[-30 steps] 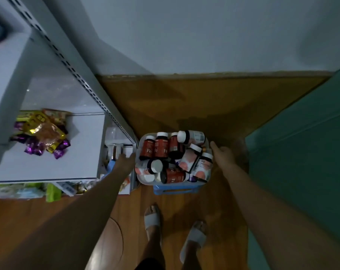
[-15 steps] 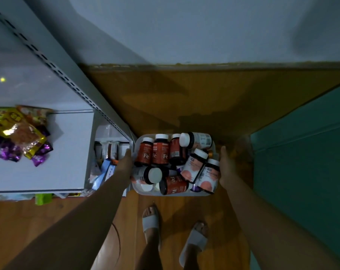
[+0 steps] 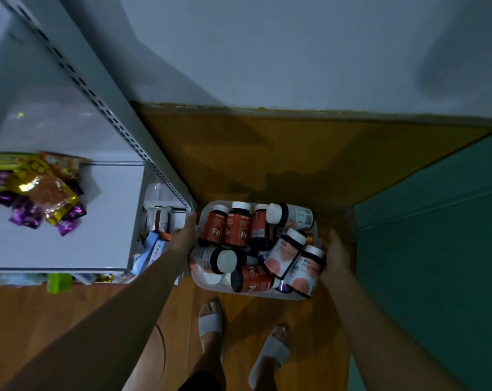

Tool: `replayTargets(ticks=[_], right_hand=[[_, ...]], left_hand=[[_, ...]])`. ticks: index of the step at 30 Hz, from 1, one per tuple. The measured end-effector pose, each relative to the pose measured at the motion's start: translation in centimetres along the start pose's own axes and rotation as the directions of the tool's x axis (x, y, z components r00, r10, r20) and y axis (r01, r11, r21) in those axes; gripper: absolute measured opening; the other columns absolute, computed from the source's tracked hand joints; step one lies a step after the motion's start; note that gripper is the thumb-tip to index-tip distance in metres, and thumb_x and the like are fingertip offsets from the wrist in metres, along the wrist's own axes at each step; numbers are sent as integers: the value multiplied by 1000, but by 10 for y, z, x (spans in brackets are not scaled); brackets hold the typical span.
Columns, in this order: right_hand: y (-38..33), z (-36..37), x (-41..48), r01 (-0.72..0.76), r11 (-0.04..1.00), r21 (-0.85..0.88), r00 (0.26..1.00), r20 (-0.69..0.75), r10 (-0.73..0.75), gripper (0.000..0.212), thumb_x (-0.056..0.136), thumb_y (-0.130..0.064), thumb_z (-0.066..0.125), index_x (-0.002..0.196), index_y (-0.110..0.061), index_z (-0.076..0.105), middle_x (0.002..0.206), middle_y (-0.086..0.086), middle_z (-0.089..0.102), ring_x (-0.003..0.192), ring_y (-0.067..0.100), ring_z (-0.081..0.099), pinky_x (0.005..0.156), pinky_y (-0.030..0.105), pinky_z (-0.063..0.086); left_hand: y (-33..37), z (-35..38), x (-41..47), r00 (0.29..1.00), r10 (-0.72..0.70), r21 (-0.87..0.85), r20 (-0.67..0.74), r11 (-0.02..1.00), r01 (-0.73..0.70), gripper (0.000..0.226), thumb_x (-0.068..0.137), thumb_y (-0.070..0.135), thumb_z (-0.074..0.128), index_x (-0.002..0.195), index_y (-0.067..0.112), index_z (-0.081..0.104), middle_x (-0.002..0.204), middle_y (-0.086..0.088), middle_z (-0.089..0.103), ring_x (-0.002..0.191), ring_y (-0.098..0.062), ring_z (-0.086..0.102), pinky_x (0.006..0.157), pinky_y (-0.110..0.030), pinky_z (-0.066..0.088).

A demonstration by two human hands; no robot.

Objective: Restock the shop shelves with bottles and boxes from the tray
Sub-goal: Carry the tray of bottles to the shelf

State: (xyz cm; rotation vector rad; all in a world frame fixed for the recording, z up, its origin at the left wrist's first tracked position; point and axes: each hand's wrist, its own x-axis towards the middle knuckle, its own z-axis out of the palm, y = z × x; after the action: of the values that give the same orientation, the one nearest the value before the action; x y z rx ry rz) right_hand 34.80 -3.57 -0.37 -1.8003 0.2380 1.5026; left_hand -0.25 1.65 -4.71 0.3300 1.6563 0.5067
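Both hands hold a white plastic tray point(image 3: 208, 209) above the wooden floor point(image 3: 267, 153), just right of the grey metal shelf point(image 3: 69, 230) and beyond the person's feet in white sandals point(image 3: 211, 323). The left hand point(image 3: 186, 239) grips the tray's left wall, thumb lying along the rim; its other fingers are hidden below, so how far they curl cannot be told. The right hand point(image 3: 336, 259) clasps the right wall the same way, thumb pointing away from the person. In the tray, red-labelled bottles point(image 3: 236, 228) stand along the far side, and pink-and-white labelled bottles point(image 3: 284, 255) lie tumbled nearer. Shiny snack packets point(image 3: 38, 190) lie on the shelf's top board, small boxes point(image 3: 154, 251) on the level below
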Motion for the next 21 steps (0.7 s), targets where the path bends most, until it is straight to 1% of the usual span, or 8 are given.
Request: replayTargets(ticks=[4, 6, 9, 12, 15, 17, 19, 21], right_hand=[[-7, -24, -31, 61, 998, -4, 998, 3, -61, 59, 99, -60, 56, 125, -8, 70, 110, 19, 78, 104, 38, 74, 82, 47, 60], [-13, -33, -51, 85, 996, -15, 996, 21, -85, 60, 99, -59, 56, 124, -7, 71, 112, 20, 77, 107, 38, 72, 85, 47, 59], [-24, -44, -80, 110, 993, -33, 993, 57, -108, 56, 101, -57, 55, 120, -7, 71, 115, 21, 74, 108, 36, 70, 84, 45, 57], [-33, -52, -112, 148, 986, -73, 983, 121, -139, 52, 103, -55, 53, 114, -8, 72, 113, 19, 73, 107, 35, 68, 82, 45, 55], [-38, -59, -139, 156, 982, -107, 973, 190, -134, 51, 102, -54, 55, 116, -8, 71, 111, 19, 75, 106, 35, 69, 81, 45, 55], [-40, -63, -153, 161, 978, -129, 956, 265, -123, 53, 101, -56, 55, 120, -9, 70, 108, 18, 78, 106, 36, 71, 84, 47, 57], [-39, -62, -166, 189, 967, -171, 934, 335, -123, 54, 100, -57, 56, 123, -9, 69, 111, 17, 78, 108, 36, 72, 92, 51, 57], [-37, -56, -178, 217, 950, -225, 919, 375, -121, 54, 99, -56, 57, 123, -9, 69, 115, 17, 76, 110, 35, 71, 95, 52, 56]], left_hand=[[12, 0, -57, 997, 70, -7, 22, 998, -70, 71, 86, 82, 58, 101, 17, 81, 97, -7, 82, 102, -32, 75, 99, -54, 56], [18, 0, -87, 993, 112, -2, 32, 994, -112, 74, 85, 83, 58, 107, 15, 80, 100, -7, 82, 104, -30, 75, 100, -51, 56], [20, -7, -130, 981, 170, -79, 90, 983, -163, 68, 95, 72, 54, 113, 10, 76, 105, -12, 80, 102, -27, 76, 93, -45, 59], [14, -16, -170, 970, 220, -156, 103, 967, -202, 78, 88, 75, 61, 125, 7, 71, 117, -16, 78, 108, -31, 76, 90, -45, 60], [-2, -22, -213, 953, 302, -201, -5, 933, -297, 61, 96, 66, 56, 117, 11, 73, 105, -11, 81, 101, -30, 77, 84, -42, 59], [-19, -32, -235, 944, 325, -258, -61, 908, -329, 56, 94, 67, 59, 116, 18, 73, 106, -8, 81, 103, -30, 76, 91, -46, 59], [-41, -47, -252, 947, 314, -313, -68, 894, -319, 75, 84, 77, 64, 128, 16, 71, 121, -11, 77, 113, -33, 73, 103, -53, 55], [-66, -59, -270, 953, 292, -354, -84, 885, -302, 88, 85, 81, 60, 133, 7, 68, 129, -18, 73, 118, -37, 71, 109, -55, 51]])
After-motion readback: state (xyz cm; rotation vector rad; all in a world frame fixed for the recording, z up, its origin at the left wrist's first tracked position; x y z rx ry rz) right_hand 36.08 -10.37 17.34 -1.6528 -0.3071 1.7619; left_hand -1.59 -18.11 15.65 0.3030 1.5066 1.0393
